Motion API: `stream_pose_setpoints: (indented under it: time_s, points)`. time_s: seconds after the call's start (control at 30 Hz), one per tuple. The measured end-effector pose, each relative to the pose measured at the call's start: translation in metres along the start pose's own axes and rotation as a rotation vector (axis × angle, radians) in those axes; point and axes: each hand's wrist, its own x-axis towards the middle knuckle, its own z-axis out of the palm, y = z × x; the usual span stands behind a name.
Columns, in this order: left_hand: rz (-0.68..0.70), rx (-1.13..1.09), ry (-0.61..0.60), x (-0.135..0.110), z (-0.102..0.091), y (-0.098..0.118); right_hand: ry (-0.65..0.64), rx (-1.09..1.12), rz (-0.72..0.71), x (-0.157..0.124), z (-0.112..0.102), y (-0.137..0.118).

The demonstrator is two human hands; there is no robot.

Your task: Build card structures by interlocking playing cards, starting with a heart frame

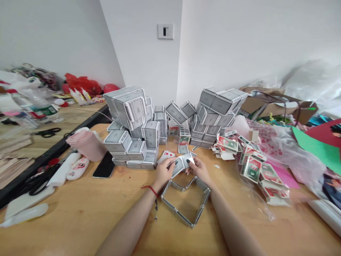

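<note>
We note left hand (165,171) and right hand (199,169) pinched on playing cards (178,166), slanting near-left to far-right, just beyond the heart-shaped card frame (177,213) between our forearms.

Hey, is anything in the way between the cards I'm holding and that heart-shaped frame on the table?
Nothing visible is. Your left hand and right hand grip the cards directly, and the heart-shaped frame lies nearer you with no object showing between. The loose hearts card lies beyond your left hand.
</note>
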Motion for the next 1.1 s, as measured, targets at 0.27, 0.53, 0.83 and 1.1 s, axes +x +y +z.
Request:
stream_pose_setpoints:
  time_s: [0.27,0.53,0.83,1.1]
  points:
    - [0.027,-0.057,-0.069,0.003,-0.002,-0.009,-0.063,-0.061,0.020,-0.003,0.002,-0.003]
    - [0.046,-0.056,-0.104,0.007,-0.005,-0.005,-0.052,-0.078,0.013,-0.004,0.003,-0.001]
    - [0.064,-0.055,-0.144,0.010,-0.009,-0.004,-0.030,-0.147,-0.015,-0.004,0.004,-0.003]
    - [0.062,-0.024,-0.164,0.008,-0.010,-0.005,-0.047,-0.197,-0.015,-0.006,0.003,-0.007]
